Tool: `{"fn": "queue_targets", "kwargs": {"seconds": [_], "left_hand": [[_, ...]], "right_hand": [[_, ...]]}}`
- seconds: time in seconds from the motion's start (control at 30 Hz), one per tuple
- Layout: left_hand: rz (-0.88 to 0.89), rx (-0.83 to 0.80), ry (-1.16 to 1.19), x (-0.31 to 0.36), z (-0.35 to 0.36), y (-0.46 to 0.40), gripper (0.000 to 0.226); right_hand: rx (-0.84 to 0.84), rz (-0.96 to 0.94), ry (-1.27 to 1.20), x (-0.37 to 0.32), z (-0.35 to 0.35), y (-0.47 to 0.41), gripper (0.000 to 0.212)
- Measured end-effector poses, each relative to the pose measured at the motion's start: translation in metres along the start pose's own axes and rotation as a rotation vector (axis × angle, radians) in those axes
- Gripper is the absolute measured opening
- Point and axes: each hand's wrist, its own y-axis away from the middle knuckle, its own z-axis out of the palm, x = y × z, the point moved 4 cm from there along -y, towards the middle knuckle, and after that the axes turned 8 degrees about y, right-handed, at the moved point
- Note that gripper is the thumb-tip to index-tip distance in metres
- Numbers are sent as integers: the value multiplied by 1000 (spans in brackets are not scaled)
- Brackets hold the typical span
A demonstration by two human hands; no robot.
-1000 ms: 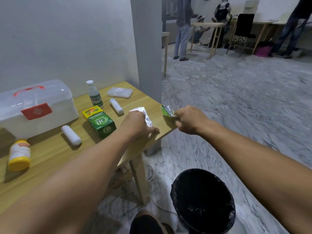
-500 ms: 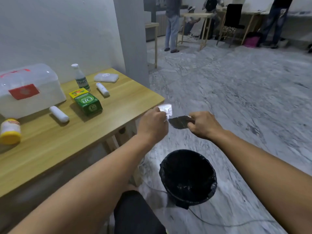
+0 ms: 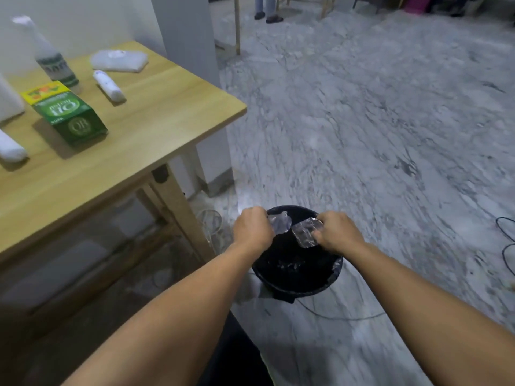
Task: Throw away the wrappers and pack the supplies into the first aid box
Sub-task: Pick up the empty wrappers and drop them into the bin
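Each pinching a foil wrapper, the left hand (image 3: pixel 252 231) and right hand (image 3: pixel 338 232) hover over the black bin (image 3: pixel 296 280), poised for a clean drop.

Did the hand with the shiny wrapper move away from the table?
Yes. The left hand left the table edge, and now holds its wrapper over the bin.

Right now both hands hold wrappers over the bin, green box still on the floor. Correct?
Not quite. The head view shows the green box on the table, not the floor. The rest holds: left hand and right hand each hold a wrapper over the bin.
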Motion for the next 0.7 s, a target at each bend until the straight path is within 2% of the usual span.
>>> {"fn": "queue_targets", "kwargs": {"seconds": [0.07,0.2,0.3,0.4,0.43,0.47,0.5,0.57,0.7], "left_hand": [[-39,-38,42,-5,15,-5,18],[-118,-109,128,-15,41,-15,25],[-145,-200,240,-20,54,-21,21],[-160,-306,361,-22,61,-22,38],[-150,-311,361,-23,62,-24,35],[-134,-306,352,-25,62,-26,21],[-117,-298,327,-26,60,-29,24],[-101,-296,275,-27,55,-34,54],[-54,-335,229,-14,29,-43,62]], "right_hand": [[-35,47,-23,3,15,-5,8],[-90,113,-62,4,40,-16,28],[-116,147,-51,6,54,-22,24],[-121,161,-35,10,62,-27,21],[-123,164,-23,11,63,-29,26],[-123,165,-15,13,63,-31,31],[-125,165,-13,14,63,-33,34],[-133,159,-21,14,59,-38,34],[-126,112,-29,7,36,-48,38]]}}
